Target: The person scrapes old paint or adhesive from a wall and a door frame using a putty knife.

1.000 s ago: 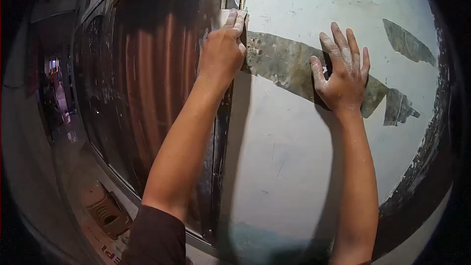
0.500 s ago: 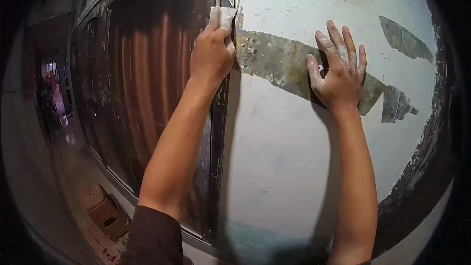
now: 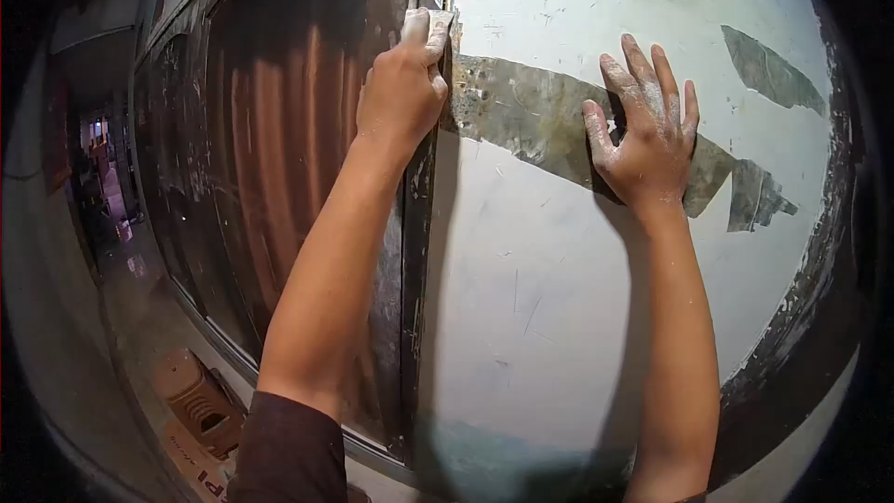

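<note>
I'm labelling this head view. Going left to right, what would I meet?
Lit opening in the distance → brown slotted stool → reddish-brown curtain → left hand → right hand → the upper-right grey patch on the pale panel.

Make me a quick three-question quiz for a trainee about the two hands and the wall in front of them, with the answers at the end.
1. Multiple choice: which hand has hold of the small pale flat piece?
A) the bare, white-dusted right hand
B) the bare, white-dusted left hand
C) both hands

2. True or false: the right hand is closed into a fist.

3. Open: what crosses the off-white wall panel behind the right hand?

Key:
1. B, the left hand.
2. False; it is open, with its fingers spread.
3. A long grey strip with jagged edges.
</note>
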Demonstrator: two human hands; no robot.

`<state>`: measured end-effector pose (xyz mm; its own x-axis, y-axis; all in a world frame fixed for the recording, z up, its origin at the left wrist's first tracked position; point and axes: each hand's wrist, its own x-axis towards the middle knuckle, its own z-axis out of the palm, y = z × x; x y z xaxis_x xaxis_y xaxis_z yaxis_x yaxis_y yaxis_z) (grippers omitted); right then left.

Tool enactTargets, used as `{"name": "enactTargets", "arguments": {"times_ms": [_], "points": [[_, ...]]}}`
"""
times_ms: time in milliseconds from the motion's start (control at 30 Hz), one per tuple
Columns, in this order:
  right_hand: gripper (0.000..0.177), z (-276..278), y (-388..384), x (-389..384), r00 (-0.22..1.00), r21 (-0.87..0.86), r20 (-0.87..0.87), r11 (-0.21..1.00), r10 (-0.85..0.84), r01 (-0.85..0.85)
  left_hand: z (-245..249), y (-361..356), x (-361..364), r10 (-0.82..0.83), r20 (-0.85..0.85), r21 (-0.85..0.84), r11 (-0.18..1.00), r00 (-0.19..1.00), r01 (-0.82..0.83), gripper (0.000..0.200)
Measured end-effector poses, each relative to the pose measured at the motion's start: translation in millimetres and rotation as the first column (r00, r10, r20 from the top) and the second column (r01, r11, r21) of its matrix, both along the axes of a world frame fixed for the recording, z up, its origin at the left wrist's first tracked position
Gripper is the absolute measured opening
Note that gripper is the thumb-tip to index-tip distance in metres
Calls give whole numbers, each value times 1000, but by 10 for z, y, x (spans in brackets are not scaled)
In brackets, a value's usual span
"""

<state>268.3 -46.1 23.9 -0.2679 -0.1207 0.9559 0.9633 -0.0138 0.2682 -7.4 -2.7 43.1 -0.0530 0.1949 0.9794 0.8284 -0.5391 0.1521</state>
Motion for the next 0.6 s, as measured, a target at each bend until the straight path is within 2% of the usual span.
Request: {"name": "enactTargets", "arguments": {"times_ms": [167,233,267,300,367,400,500,533,600], "points": [[47,13,21,3,1000,15,6,1000,18,-18,150,-43,-3,50,-16,-71,996,999,-51,43],[46,-2,20,3,1000,19,5,999,28,-28,110,-11,-8,37,-19,-24,999,999,-38,43],[46,-5,0,-5,1000,8,4,1000,24,-24,71,62,-42,31,-73,83,996,997,-25,43],[46,4,0,-10,1000,13,4,1000,26,-26,51,54,-43,34,-73,88,996,997,-28,43],[45,-4,2,-14,1000,12,-1,1000,22,-22,-33,45,-40,-2,-58,19,1000,998,3,45],[46,-3,5,-9,1000,16,6,1000,24,-24,0,9,-16,9,-29,-47,999,1000,-10,47],[46,-4,22,-2,999,14,3,999,32,-32,152,-73,18,61,-29,-104,993,998,-63,46],[48,-4,0,-3,1000,-14,-14,1000,8,-8,174,-48,10,41,-39,-43,998,998,-42,44],[48,-2,-26,-9,1000,-26,-24,1000,2,-3,136,-19,12,43,-38,-27,999,998,-45,43]]}}
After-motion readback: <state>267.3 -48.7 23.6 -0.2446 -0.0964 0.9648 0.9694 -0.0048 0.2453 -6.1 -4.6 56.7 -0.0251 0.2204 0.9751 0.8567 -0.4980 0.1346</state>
